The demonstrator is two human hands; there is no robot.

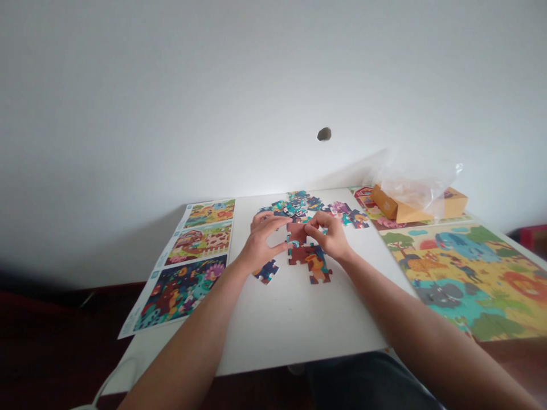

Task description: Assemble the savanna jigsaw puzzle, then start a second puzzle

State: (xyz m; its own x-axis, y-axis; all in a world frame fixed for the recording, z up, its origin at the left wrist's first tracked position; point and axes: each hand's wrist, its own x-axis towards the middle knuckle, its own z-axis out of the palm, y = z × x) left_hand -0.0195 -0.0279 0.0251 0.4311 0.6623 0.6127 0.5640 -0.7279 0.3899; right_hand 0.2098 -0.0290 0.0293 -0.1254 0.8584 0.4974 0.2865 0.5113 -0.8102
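Observation:
Brown jigsaw pieces (pixel 298 256) lie joined in a small cluster in the middle of the white table. My right hand (pixel 328 234) pinches the edge of a brown puzzle piece (pixel 296 233) at the top of this cluster. To its left, my left hand (pixel 264 240) curves around the cluster with thumb and fingers apart, the thumb tip by the brown pieces. At the cluster's lower right is a piece with an orange animal (pixel 317 266). A loose dark blue piece (pixel 267 272) lies below my left hand. Behind both hands several colourful pieces (pixel 299 199) are heaped, partly hidden by fingers.
A printed sheet with three pictures (pixel 179 285) lies at the left. On the right is a finished animal puzzle (pixel 465 273); behind it, an orange box (pixel 410 212) sits under a clear plastic bag (pixel 414 182). A white wall (pixel 213 102) with a hole rises behind the table (pixel 294 330).

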